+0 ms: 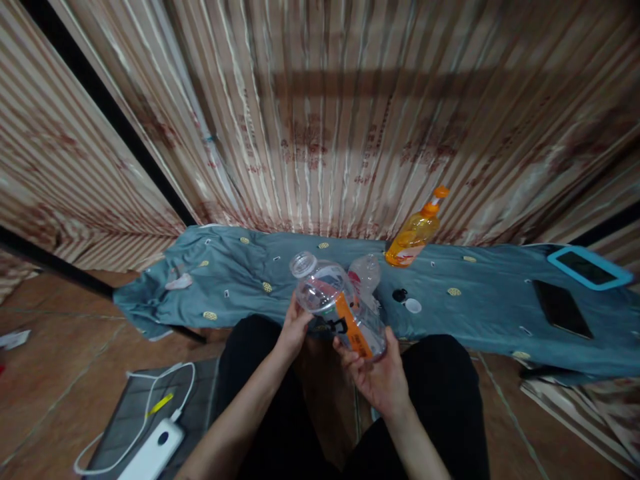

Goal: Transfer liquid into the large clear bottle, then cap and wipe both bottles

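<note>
I hold a clear plastic bottle (340, 310) with an orange label, uncapped and empty, tilted toward 11 o'clock; my left hand (294, 330) fingers wrap its upper body, my right hand (376, 373) fingers cup its base. At 1 o'clock an orange-filled pump bottle (414, 233) stands on the teal-covered table (240, 273)

- Clear bottle (336, 301): colourless plastic with an orange label bearing black marks.
- Second bottle (366, 272): colourless, see-through.
- Pump bottle (416, 232): amber-yellow body, orange pump head.
- Cloth (250, 267): dusty teal, scattered with small yellow and white motifs.
- Caps (407, 300): one black, one white.
- Curtain (350, 133): cream and brown vertical stripes with dull red print.
- Tablet (589, 267): dark screen, bright blue case.
- Phone (562, 308): black.
- Power bank (155, 450): white, with white cable.
- Floor (50, 373): reddish-brown tiles.
</note>
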A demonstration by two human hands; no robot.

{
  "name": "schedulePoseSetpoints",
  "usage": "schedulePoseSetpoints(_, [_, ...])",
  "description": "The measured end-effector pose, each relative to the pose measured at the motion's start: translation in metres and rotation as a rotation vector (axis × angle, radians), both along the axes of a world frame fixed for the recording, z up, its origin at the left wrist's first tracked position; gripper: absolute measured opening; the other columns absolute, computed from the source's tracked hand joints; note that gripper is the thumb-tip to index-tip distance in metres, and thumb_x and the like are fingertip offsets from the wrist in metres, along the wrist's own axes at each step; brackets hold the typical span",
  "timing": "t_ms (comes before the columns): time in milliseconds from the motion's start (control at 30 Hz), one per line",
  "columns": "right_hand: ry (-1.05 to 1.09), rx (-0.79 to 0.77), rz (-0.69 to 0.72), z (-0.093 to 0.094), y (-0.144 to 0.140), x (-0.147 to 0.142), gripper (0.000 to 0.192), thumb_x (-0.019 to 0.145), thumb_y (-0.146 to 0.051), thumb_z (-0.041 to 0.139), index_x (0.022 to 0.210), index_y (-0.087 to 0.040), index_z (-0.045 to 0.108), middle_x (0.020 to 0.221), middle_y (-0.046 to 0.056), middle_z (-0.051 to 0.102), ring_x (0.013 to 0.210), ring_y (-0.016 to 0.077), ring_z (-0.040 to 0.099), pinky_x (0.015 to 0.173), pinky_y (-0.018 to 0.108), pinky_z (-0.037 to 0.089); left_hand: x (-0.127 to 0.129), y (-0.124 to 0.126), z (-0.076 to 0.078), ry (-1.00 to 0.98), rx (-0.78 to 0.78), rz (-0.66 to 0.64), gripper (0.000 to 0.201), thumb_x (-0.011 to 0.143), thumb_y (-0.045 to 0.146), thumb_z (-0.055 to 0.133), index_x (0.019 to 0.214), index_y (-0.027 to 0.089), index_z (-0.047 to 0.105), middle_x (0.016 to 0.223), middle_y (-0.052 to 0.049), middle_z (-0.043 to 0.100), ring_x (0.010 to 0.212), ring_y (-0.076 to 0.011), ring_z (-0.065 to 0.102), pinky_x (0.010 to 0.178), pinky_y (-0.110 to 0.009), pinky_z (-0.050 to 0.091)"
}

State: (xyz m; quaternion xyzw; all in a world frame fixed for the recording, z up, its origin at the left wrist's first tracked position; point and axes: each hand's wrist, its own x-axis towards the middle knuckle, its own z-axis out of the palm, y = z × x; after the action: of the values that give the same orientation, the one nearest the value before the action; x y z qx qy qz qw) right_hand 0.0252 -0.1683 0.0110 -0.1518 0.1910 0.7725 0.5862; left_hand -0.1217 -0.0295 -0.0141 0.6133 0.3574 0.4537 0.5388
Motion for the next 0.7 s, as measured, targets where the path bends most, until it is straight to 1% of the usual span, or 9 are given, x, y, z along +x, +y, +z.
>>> schedulePoseSetpoints(67, [0.063, 0.038, 0.068, -0.006, 0.015, -0.010, 0.078, 0.081, -0.061, 0.064, 0.131, -0.004, 0.043, 0.114, 0.022, 0.055, 0.071, 0.0113, 0.051, 0.058, 0.019, 0.053, -0.013, -0.014, 0.007, -0.286, -0.189, 0.013, 0.066, 0.075, 0.044, 0.067, 0.133, 0.022, 0.045, 0.132, -0.011, 0.060, 0.124, -0.0281, 0.056, 0.106, -0.044, 0.044])
schedulePoseSetpoints(133, [0.094, 0.064, 0.128, -0.011, 0.029, -0.020, 0.078, 0.082, -0.064, 0.062, 0.130, -0.005, 0.044, 0.109, 0.019, 0.058, 0.071, 0.0117, 0.052, 0.057, 0.019, 0.053, -0.022, -0.027, 0.015, -0.412, -0.262, 0.023, 0.063, 0.070, 0.040, 0.075, 0.126, 0.024, 0.051, 0.129, -0.008, 0.062, 0.125, -0.0270, 0.055, 0.104, -0.039, 0.045])
schedulePoseSetpoints(200, [0.081, 0.082, 0.162, -0.016, 0.042, -0.032, 0.071, 0.086, -0.065, 0.056, 0.126, -0.006, 0.048, 0.103, 0.017, 0.061, 0.073, 0.0131, 0.055, 0.059, 0.020, 0.054, -0.027, -0.035, 0.023, -0.414, -0.267, 0.065, 0.063, 0.061, 0.034, 0.083, 0.117, 0.024, 0.055, 0.122, -0.007, 0.065, 0.117, -0.0256, 0.060, 0.098, -0.035, 0.049])
schedulePoseSetpoints(300, [0.026, 0.091, 0.186, -0.020, 0.059, -0.048, 0.061, 0.094, -0.065, 0.043, 0.115, -0.008, 0.055, 0.091, 0.013, 0.064, 0.074, 0.0156, 0.060, 0.059, 0.021, 0.054, -0.028, -0.037, 0.030, -0.322, -0.338, 0.181, 0.062, 0.048, 0.030, 0.090, 0.098, 0.019, 0.057, 0.094, -0.004, 0.071, 0.087, -0.0226, 0.070, 0.080, -0.033, 0.055])
schedulePoseSetpoints(367, [0.012, 0.103, 0.229, -0.020, 0.069, -0.056, 0.064, 0.096, -0.067, 0.035, 0.112, -0.009, 0.057, 0.087, 0.012, 0.065, 0.075, 0.0166, 0.061, 0.058, 0.021, 0.053, -0.028, -0.032, 0.033, -0.278, -0.376, 0.280, 0.059, 0.044, 0.030, 0.091, 0.089, 0.017, 0.055, 0.080, -0.002, 0.070, 0.070, -0.0192, 0.068, 0.069, -0.031, 0.056])
schedulePoseSetpoints(433, [-0.019, 0.125, 0.288, -0.017, 0.077, -0.061, 0.073, 0.094, -0.073, 0.027, 0.111, -0.008, 0.057, 0.086, 0.014, 0.065, 0.074, 0.0168, 0.061, 0.056, 0.020, 0.052, -0.028, -0.026, 0.034, -0.251, -0.378, 0.341, 0.056, 0.043, 0.031, 0.090, 0.083, 0.016, 0.054, 0.072, 0.000, 0.069, 0.060, -0.0165, 0.066, 0.062, -0.029, 0.055])
schedulePoseSetpoints(533, [-0.176, 0.163, 0.338, -0.015, 0.083, -0.063, 0.081, 0.092, -0.077, 0.018, 0.112, -0.007, 0.054, 0.085, 0.017, 0.065, 0.066, 0.0174, 0.062, 0.051, 0.021, 0.050, -0.032, -0.013, 0.033, -0.212, -0.338, 0.347, 0.052, 0.045, 0.031, 0.089, 0.080, 0.015, 0.054, 0.066, 0.002, 0.067, 0.053, -0.0145, 0.063, 0.059, -0.028, 0.054])
schedulePoseSetpoints(667, [-0.426, 0.123, 0.374, -0.028, 0.067, -0.059, 0.062, 0.100, -0.063, 0.019, 0.127, -0.011, 0.040, 0.095, 0.019, 0.067, 0.064, 0.0196, 0.066, 0.054, 0.024, 0.051, -0.038, 0.021, 0.034, -0.174, -0.158, 0.307, 0.051, 0.048, 0.028, 0.087, 0.086, 0.014, 0.057, 0.080, -0.003, 0.071, 0.070, -0.0188, 0.069, 0.074, -0.033, 0.056])
schedulePoseSetpoints(700, [-0.465, 0.116, 0.381, -0.034, 0.058, -0.056, 0.058, 0.101, -0.060, 0.024, 0.131, -0.012, 0.037, 0.099, 0.020, 0.066, 0.065, 0.0192, 0.066, 0.055, 0.024, 0.051, -0.038, 0.033, 0.034, -0.150, -0.108, 0.335, 0.054, 0.047, 0.027, 0.088, 0.089, 0.014, 0.057, 0.084, -0.004, 0.071, 0.074, -0.0198, 0.069, 0.077, -0.034, 0.056])
